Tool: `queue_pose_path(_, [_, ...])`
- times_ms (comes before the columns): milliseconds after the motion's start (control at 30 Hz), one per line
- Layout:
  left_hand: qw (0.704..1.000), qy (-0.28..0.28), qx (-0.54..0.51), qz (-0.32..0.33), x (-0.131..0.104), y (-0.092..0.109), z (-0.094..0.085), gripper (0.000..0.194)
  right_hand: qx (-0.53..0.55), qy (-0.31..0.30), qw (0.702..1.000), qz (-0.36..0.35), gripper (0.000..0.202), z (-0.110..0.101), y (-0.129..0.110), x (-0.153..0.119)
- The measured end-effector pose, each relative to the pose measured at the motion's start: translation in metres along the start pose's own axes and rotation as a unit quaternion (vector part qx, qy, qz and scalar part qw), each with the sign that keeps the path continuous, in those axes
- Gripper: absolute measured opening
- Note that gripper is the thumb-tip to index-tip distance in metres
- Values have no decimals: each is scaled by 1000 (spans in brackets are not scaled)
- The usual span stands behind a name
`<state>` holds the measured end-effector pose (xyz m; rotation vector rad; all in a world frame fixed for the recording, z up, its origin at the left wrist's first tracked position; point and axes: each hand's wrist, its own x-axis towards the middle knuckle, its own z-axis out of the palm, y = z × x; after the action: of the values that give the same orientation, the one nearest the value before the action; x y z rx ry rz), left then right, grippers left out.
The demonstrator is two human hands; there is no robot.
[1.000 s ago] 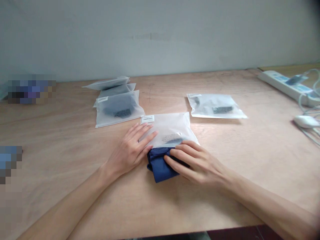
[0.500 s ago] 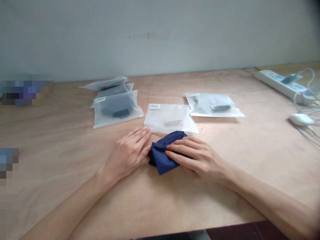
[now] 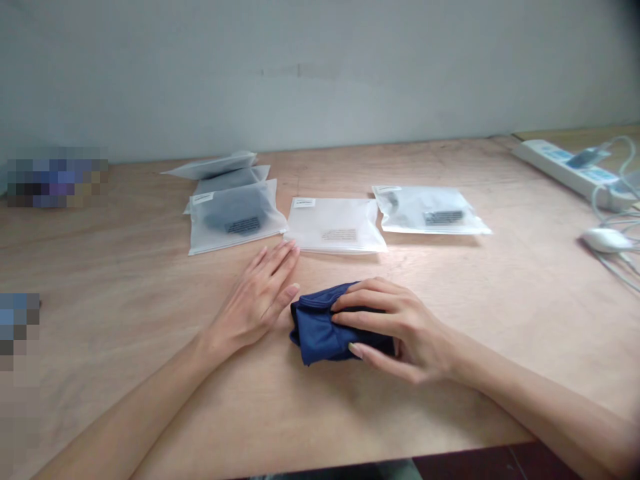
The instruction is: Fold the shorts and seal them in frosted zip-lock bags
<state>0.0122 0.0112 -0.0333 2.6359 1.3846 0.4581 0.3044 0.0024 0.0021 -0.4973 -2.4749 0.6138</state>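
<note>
Toward the near edge of the tabletop (image 3: 280,420), my right hand (image 3: 413,327) grips a folded navy-blue fabric bundle (image 3: 320,333), now parted from the flat frosted-white plastic pouch (image 3: 335,220), my left hand (image 3: 255,293) outstretched palm-down, grasping nothing.

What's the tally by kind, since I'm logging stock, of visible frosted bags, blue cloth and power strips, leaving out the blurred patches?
Frosted bags: 5, three of them overlapping
Folded blue cloth: 1
Power strip: 1
Total: 7

Right hand (image 3: 400,323) on folded navy cloth (image 3: 320,333), left hand (image 3: 257,293) beside middle white pouch (image 3: 333,217)
</note>
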Motion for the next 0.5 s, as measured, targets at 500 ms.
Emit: queue_pose_path(500, [999, -26, 27, -8, 0, 2, -2, 61, -60, 87, 994, 17, 29, 1, 8, -4])
